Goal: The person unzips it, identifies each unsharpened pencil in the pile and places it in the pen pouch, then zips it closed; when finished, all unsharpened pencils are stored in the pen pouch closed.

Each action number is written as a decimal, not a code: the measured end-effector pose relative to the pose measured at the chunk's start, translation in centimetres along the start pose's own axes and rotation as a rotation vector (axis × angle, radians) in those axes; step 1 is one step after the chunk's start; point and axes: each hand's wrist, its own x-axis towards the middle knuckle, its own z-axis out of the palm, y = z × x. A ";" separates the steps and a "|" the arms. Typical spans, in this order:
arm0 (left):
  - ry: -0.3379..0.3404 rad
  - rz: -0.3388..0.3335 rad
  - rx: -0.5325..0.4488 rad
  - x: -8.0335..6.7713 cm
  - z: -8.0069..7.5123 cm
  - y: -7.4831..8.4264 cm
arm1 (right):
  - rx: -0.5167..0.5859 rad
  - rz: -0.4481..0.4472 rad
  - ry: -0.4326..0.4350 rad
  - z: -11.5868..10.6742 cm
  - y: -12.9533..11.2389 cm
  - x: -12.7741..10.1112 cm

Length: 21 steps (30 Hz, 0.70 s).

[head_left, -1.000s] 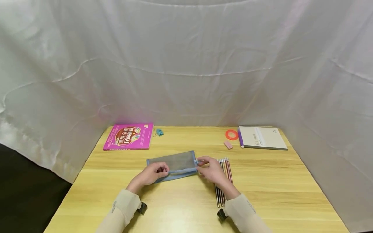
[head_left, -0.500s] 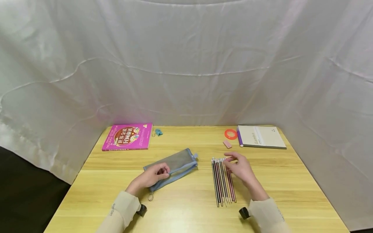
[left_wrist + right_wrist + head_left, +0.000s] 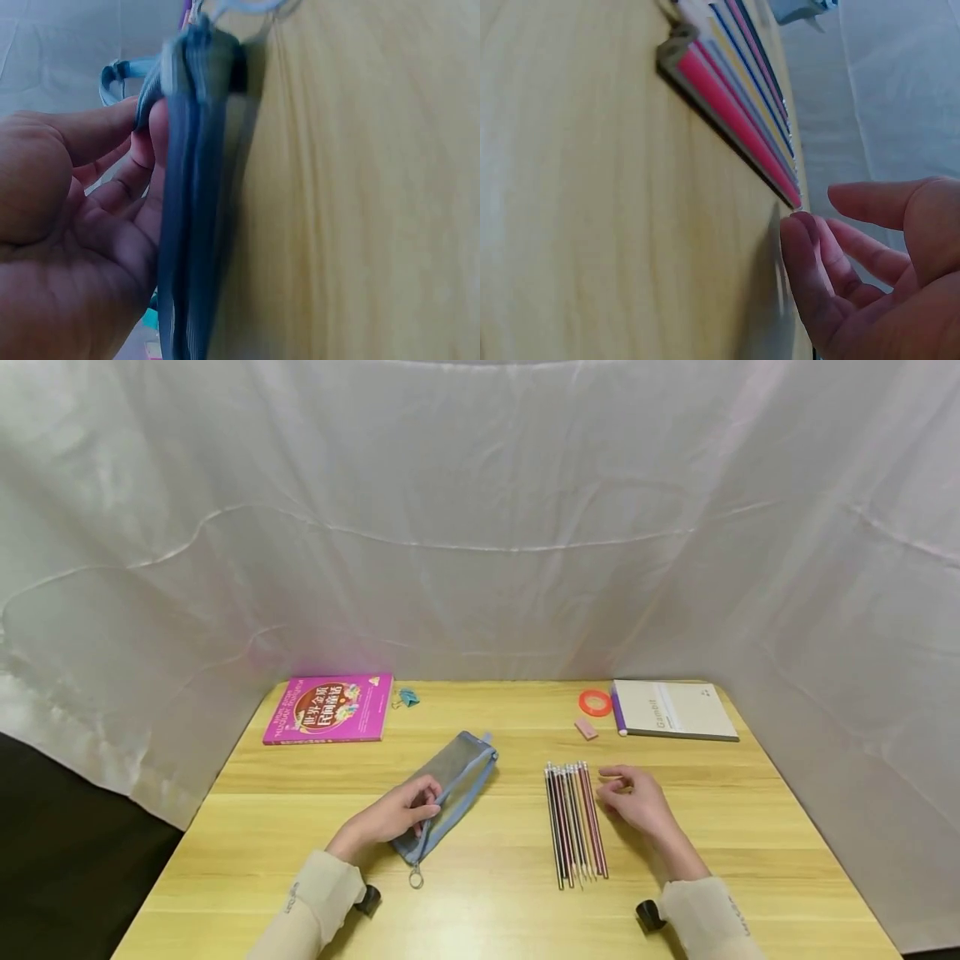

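Note:
My left hand (image 3: 392, 810) pinches the zipper edge of a blue-grey mesh pencil case (image 3: 447, 762) between thumb and fingers. The case lies slanted, its near end towards me, where a metal ring (image 3: 416, 878) hangs. In the left wrist view the blue zipper band (image 3: 191, 217) runs beside the palm, and its mouth looks parted in the head view. A row of several pencils (image 3: 575, 827) lies to the right, eraser ends away from me. Just right of them is my right hand (image 3: 639, 800), fingers loosely bent, thumb apart, holding nothing.
A pink book (image 3: 330, 710) and a teal binder clip (image 3: 408, 697) lie at the back left. At the back right are a roll of red tape (image 3: 595, 702), a pink eraser (image 3: 586, 729), a purple pen (image 3: 618, 714) and a notebook (image 3: 678, 710). Grey cloth (image 3: 480, 593) encloses the table.
My right hand has let go of the pencil case's right end and moved right, past the pencils. The case has swung round in my left hand, its near end now pointing towards me.

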 end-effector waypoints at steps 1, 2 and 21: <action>-0.002 0.000 -0.013 0.1 0.1 0.0 | 0.006 -0.001 -0.004 0.0 0.2 0.1; -0.006 0.000 -0.028 0.1 0.2 0.0 | 0.016 0.002 -0.009 0.1 0.3 0.1; 0.027 -0.067 -0.416 1.3 1.7 -0.2 | 0.099 0.050 -0.017 1.0 1.0 0.6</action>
